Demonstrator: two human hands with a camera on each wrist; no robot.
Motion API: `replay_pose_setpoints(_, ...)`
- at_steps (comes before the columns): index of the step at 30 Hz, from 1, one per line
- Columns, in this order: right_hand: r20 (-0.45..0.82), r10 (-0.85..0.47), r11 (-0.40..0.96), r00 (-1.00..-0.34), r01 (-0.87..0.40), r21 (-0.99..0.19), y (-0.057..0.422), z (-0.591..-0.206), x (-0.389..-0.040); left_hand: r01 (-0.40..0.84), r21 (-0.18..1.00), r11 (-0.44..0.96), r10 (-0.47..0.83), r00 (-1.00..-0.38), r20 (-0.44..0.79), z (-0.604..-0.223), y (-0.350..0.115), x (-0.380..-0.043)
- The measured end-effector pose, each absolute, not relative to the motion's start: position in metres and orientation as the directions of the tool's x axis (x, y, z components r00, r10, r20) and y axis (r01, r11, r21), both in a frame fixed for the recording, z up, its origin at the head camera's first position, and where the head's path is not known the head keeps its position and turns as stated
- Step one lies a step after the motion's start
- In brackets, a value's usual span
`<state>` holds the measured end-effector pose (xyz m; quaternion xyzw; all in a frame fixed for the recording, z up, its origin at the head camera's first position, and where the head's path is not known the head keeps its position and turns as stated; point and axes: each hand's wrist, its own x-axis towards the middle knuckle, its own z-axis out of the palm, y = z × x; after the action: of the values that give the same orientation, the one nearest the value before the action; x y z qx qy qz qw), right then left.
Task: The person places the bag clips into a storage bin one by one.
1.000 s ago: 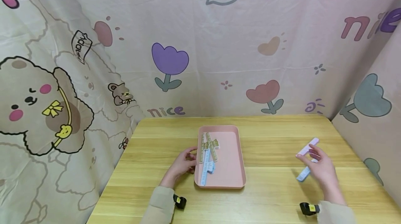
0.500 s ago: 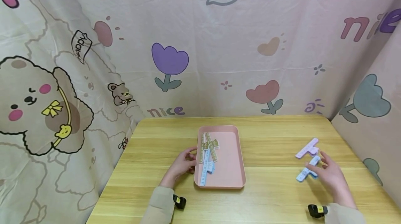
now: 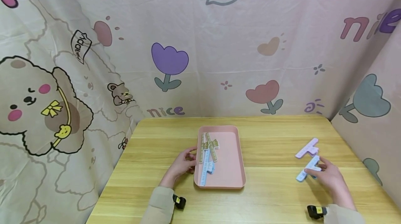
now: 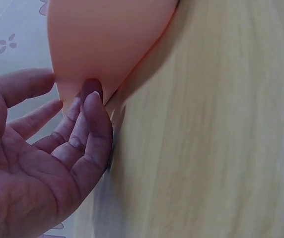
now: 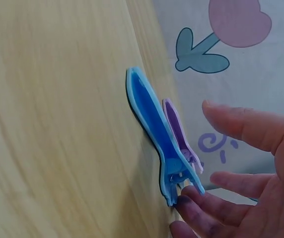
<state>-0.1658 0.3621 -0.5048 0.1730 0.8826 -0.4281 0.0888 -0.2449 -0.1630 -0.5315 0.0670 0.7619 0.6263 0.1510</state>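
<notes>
My left hand [image 3: 181,164] rests its fingertips against the outside left wall of the pink tray [image 3: 230,161]; in the left wrist view its loosely bent fingers [image 4: 95,119] touch the tray wall. Inside the tray lie a blue bag clip [image 3: 204,168] and two gold bag clips [image 3: 213,151], crossing each other. On the right, my right hand [image 3: 330,175] is at a light blue bag clip [image 3: 308,171] on the table. The right wrist view shows the thumb [image 5: 241,124] apart from this clip [image 5: 149,114], and fingertips right at its handle end.
A light purple bag clip [image 3: 306,149] lies just behind the blue one on the wooden table [image 3: 269,182]. A printed cloth [image 3: 216,53] hangs behind the table and along both sides.
My right hand has let the purple clip down on the table and moved back toward me, to the blue clip's handle. My left hand and the tray have stayed put.
</notes>
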Motion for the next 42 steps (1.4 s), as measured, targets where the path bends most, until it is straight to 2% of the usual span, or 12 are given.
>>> replay_pose_setpoints(11, -0.234, 0.175, 0.603, -0.956, 0.292, -0.742, 0.353, -0.505, -0.168, -0.080, 0.978, 0.193, 0.308, -0.941, -0.138, -0.501, -0.159, -0.230)
replay_pose_setpoints(16, -0.256, 0.215, 0.555, -0.942, 0.334, -0.762, 0.351, -0.505, -0.165, -0.076, 0.976, 0.205, 0.300, -0.944, -0.136, -0.498, -0.158, -0.227)
replay_pose_setpoints(23, -0.253, 0.270, 0.610, -0.929, 0.369, -0.701, 0.353, -0.506, -0.160, -0.093, 0.970, 0.225, 0.281, -0.947, -0.156, -0.504, -0.157, -0.230)
replay_pose_setpoints(34, -0.142, 0.325, 0.687, -0.935, 0.337, -0.643, 0.349, -0.511, -0.161, -0.085, 0.969, 0.231, 0.283, -0.947, -0.151, -0.505, -0.157, -0.231)
replay_pose_setpoints(42, -0.185, 0.360, 0.614, -0.915, 0.381, -0.691, 0.345, -0.510, -0.163, -0.084, 0.970, 0.226, 0.285, -0.947, -0.148, -0.506, -0.158, -0.231)
